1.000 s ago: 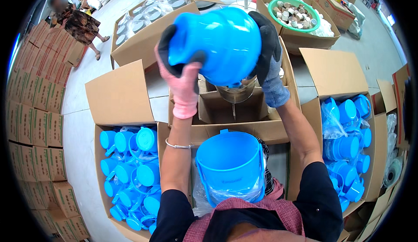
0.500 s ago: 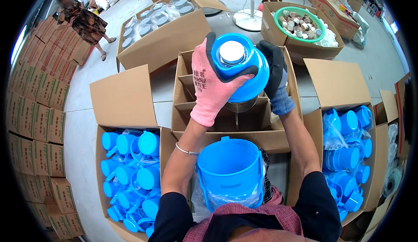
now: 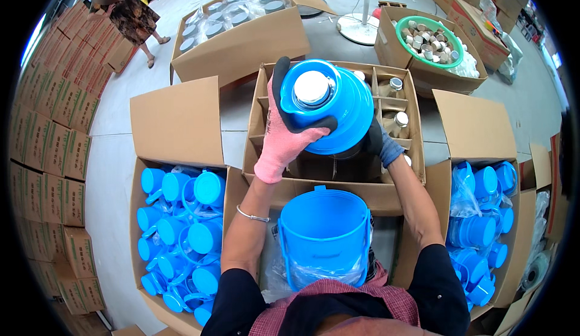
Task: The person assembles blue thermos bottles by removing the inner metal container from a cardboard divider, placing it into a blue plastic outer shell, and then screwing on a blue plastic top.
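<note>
Head view: pink-and-black-gloved left hand point(image 3: 285, 136) wraps neck of flared blue plastic jug shell point(image 3: 345, 118), over partitioned brown cardboard carton point(image 3: 377, 196), 12 o'clock. Blue-and-black-gloved right hand point(image 3: 380, 143) at shell's 4 o'clock; fingers partly hidden, grip cannot be told.

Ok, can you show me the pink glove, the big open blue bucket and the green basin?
Pink glove point(image 3: 284, 135): head view, back of the hand.
Blue bucket point(image 3: 326, 248): head view, outer front wall.
Green basin point(image 3: 452, 37): head view, inner side wall.
</note>
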The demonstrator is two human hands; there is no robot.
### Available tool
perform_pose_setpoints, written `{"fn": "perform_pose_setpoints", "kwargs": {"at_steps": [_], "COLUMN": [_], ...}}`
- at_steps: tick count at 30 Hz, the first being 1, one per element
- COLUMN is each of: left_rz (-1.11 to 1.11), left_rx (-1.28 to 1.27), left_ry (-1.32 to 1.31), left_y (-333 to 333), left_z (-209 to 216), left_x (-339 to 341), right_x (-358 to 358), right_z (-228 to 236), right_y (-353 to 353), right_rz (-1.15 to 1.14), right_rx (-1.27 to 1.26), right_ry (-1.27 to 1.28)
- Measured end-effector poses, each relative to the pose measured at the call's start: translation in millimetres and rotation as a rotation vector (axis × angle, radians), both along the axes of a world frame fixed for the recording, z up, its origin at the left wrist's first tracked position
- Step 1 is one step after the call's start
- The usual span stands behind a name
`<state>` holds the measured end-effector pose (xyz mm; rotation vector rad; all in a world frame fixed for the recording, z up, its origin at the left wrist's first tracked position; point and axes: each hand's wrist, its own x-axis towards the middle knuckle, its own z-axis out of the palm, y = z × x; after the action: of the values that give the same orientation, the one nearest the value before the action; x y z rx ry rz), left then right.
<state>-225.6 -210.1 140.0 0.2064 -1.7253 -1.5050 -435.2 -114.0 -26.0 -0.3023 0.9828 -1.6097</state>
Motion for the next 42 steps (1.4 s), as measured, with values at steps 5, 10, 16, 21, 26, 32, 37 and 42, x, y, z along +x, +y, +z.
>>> {"fn": "perform_pose_setpoints", "kwargs": {"at_steps": [5, 10, 16, 21, 26, 32, 37, 42], "left_rz": [0.076, 0.029, -0.086, -0.130, -0.148, -0.071, -0.122, -0.113], "left_rx": [0.041, -0.136, -0.478, -0.416, -0.309, -0.328, -0.357, -0.214], "left_ry": [0.091, 0.157, -0.039, -0.064, 0.173, 0.073, 0.034, 0.115], "left_y": [9.4, 12.4, 27.3, 31.8, 25.1, 28.0, 22.6, 20.6], "left_z": [16.8, 36.4, 27.3, 35.4, 27.1, 29.3, 33.7, 29.4], "left_x": [19.3, 35.6, 37.8, 47.3, 64.5, 58.7, 58.5, 53.8], "right_x": [15.3, -3.4, 30.0, 24.7, 26.4, 46.9, 34.8, 17.4], "right_z": [37.3, 10.3, 5.7, 24.4, 39.1, 14.8, 32.5, 50.6], "right_y": [13.5, 31.0, 23.2, 31.6, 47.6, 43.7, 40.3, 54.8], "right_rz": [-0.068, -0.090, -0.228, -0.105, -0.064, -0.198, -0.061, 0.029], "right_rx": [-0.422, -0.514, -0.242, -0.217, -0.386, -0.205, -0.183, -0.206], "right_ry": [1.089, 0.097, 0.575, 0.441, 0.429, 0.657, 0.487, 0.316]}}
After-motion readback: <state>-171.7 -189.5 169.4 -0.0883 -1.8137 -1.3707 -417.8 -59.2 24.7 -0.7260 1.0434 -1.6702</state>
